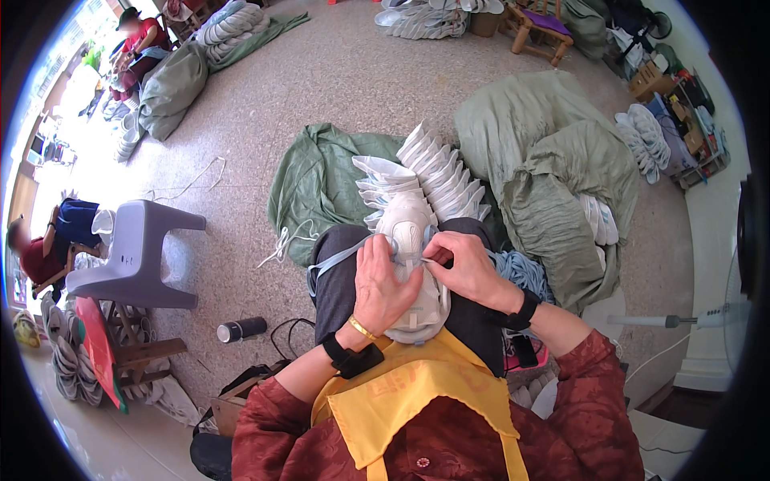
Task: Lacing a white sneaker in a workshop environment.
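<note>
A white shoe sits in the seated person's lap, propped between the dark-trousered knees, and both hands are busy over its middle. The right hand comes in from the shoe's right side, thumb and forefinger pinched together on a light-blue lace right at the lacing. The left hand lies across the shoe's left side, fingers bent and close together, the thumb pointing inward; I can't tell whether its tips grip anything. One end of the lace trails off leftward from the shoe over the knee.

Just beyond the shoe stand nested rows of white shoes, with a green cloth spread behind and to their left. To the shoe's right, a bundle of blue laces lies near the thigh, and past it slumps a big grey-green sack. On the near side of the shoe is a yellow apron. Well to its left, a dark bottle lies on the floor, short of a grey plastic chair.
</note>
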{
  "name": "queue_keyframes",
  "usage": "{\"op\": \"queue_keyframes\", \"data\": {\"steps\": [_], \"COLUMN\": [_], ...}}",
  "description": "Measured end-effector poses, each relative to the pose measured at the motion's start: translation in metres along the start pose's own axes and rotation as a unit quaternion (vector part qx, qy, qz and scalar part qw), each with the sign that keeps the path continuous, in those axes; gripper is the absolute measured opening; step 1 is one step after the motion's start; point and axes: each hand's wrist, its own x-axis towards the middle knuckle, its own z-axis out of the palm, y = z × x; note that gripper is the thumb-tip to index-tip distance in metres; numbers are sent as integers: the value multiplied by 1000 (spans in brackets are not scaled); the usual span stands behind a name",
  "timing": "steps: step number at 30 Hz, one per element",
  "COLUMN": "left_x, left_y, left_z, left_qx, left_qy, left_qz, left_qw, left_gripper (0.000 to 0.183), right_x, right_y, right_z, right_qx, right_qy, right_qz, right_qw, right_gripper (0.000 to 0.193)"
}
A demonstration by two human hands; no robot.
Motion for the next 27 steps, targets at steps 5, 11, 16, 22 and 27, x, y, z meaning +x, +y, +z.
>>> {"op": "queue_keyframes", "data": {"steps": [5, 11, 16, 22, 27], "left_x": [0, 0, 7, 12, 15], "left_y": [-10, -24, -26, -28, -29], "left_z": [-11, -22, -40, -48, -49], "left_qx": [-46, -94, -150, -137, -144], "left_qy": [-40, -86, -150, -197, -200], "left_qz": [-4, -4, -19, -17, 0], "left_qw": [998, 992, 977, 971, 969], "left_gripper": [43, 39, 36, 36, 36], "right_x": [1, 9, 21, 24, 32], "right_y": [-5, -17, -21, -21, -26], "right_z": [-4, -6, -13, -16, -12], "right_qx": [-101, -333, -394, -415, -443], "right_qy": [-8, -80, -147, -175, -206], "right_qz": [-135, -282, -368, -384, -382], "right_qw": [986, 896, 829, 806, 784], "right_gripper": [10, 6, 10, 12, 10]}}
